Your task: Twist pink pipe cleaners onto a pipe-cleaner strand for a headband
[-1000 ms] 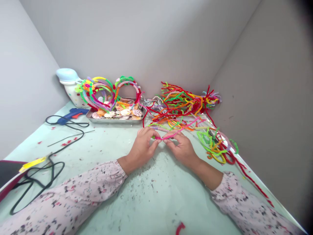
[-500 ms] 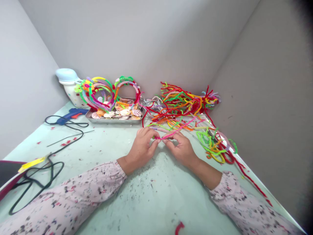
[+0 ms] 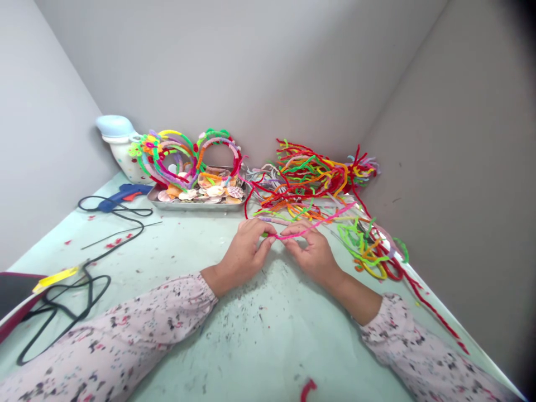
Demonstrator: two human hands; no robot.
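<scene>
My left hand [image 3: 245, 252] and my right hand [image 3: 312, 254] sit close together at the middle of the table, fingertips pinching a pink pipe cleaner [image 3: 315, 226]. Its free end runs up and to the right, over the edge of a large tangled heap of multicoloured pipe cleaners [image 3: 310, 178]. A paler lilac strand [image 3: 268, 220] lies just beyond my left fingers. To the right of my right hand is a smaller heap of green, yellow and red pipe cleaners [image 3: 368, 251].
Pipe-cleaner headbands [image 3: 188, 159] stand at the back, behind a metal tray [image 3: 196, 206] of seashells. Further left are a blue glue gun [image 3: 123, 194] with its black cord [image 3: 140, 223] and a white container with a pale blue lid [image 3: 117, 137]. Grey walls bound the mint-green table [image 3: 268, 346].
Both hands have shifted slightly toward the far side of the table. The pink pipe cleaner's free end has swung further to the right.
</scene>
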